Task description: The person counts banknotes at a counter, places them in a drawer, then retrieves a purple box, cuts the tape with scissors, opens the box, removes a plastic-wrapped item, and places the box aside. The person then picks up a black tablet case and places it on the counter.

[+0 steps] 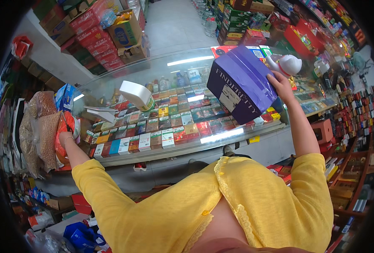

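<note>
My right hand (pixel 281 83) grips the upper right edge of a purple cardboard box (pixel 237 85). The box is tilted above the glass display counter (pixel 180 148); it bears large writing and a white label. On the far left, my left hand (pixel 67 139) is at a red-orange plastic bag (pixel 62 151), its fingers mostly hidden. A thin dark object (pixel 67 122) shows just above that hand; whether it is held cannot be made out. A white plastic bottle (pixel 135 91) with a green label stands on the glass, with a folded white paper or card (pixel 101 113) to its left.
Cigarette packs (pixel 168 138) line the counter's inside. Clear bags of peanuts (pixel 47 132) and a blue box (pixel 64 98) crowd the left end. A white cat figurine (pixel 289 64) and QR code cards (pixel 258 53) stand at the far right. Stacked cartons (pixel 95 41) rise beyond.
</note>
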{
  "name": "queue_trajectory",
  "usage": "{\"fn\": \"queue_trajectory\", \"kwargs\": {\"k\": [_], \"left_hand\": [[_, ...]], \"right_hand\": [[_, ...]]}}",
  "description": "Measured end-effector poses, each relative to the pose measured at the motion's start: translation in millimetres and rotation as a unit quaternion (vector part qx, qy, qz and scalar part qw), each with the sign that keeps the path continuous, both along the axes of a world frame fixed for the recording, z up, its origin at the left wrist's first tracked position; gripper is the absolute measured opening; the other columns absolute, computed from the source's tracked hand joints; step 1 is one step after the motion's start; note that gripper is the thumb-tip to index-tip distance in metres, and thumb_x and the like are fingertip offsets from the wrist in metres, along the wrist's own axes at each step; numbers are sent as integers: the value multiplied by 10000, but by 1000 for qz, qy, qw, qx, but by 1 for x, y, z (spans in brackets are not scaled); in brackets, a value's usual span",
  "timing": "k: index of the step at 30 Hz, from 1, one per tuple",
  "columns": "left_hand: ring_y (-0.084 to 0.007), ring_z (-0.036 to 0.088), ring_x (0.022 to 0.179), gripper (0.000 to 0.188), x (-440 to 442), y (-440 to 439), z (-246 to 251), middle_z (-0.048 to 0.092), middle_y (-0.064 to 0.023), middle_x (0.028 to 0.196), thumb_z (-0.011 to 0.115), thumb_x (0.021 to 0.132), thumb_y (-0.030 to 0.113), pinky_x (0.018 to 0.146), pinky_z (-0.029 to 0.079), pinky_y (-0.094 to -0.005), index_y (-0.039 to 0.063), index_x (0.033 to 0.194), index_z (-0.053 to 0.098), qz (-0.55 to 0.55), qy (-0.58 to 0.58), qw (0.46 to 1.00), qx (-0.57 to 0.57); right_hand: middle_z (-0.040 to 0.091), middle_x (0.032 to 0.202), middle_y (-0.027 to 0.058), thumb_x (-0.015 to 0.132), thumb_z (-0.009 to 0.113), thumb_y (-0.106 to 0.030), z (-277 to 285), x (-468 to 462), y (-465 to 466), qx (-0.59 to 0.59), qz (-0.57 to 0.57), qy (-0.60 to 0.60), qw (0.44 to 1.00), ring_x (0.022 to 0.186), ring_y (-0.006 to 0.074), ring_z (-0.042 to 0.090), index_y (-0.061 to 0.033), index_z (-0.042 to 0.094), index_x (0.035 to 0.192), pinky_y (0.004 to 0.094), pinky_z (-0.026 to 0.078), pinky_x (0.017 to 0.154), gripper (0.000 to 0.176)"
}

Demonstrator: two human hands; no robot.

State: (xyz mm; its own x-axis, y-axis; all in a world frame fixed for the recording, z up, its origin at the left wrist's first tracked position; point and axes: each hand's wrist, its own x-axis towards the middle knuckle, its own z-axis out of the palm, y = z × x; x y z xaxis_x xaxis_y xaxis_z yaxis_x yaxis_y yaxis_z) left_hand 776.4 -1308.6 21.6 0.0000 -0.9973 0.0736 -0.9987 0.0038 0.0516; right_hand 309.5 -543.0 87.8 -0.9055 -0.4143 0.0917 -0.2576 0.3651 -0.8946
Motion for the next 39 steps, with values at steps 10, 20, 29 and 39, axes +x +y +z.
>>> {"fn": "queue_trajectory", "kwargs": {"k": [10,20,29,39], "left_hand": [[-353,618,1061,555,13,-23,-11,658,-208,1084,640,792,506,913,477,-430,13,1043,688,23,58,998,-27],[-148,539,746,77,-38,272,88,604,-63,782,612,873,49,714,457,-300,-26,860,621,-315,450,785,-286],[-111,493,728,56,-197,617,92,518,-18,771,674,808,11,630,396,-226,-5,851,642,-462,632,557,277],[-98,469,675,75,-247,695,93,503,-4,755,683,833,78,579,382,-236,23,872,650,-595,451,592,303]], "right_hand": [[656,958,44,890,661,-322,0,1,1,14,-40,-11,999,849,81,580,25,623,1144,223,456,778,431],[658,901,122,790,678,-85,42,53,-26,120,-36,506,854,836,270,629,-7,651,1030,308,477,796,253],[608,1082,77,877,585,5,20,166,-32,-257,289,-47,921,900,88,588,11,431,1346,257,501,758,493],[586,1038,30,835,652,23,12,121,82,-344,227,-345,843,855,60,565,20,525,1277,201,465,748,459]]}}
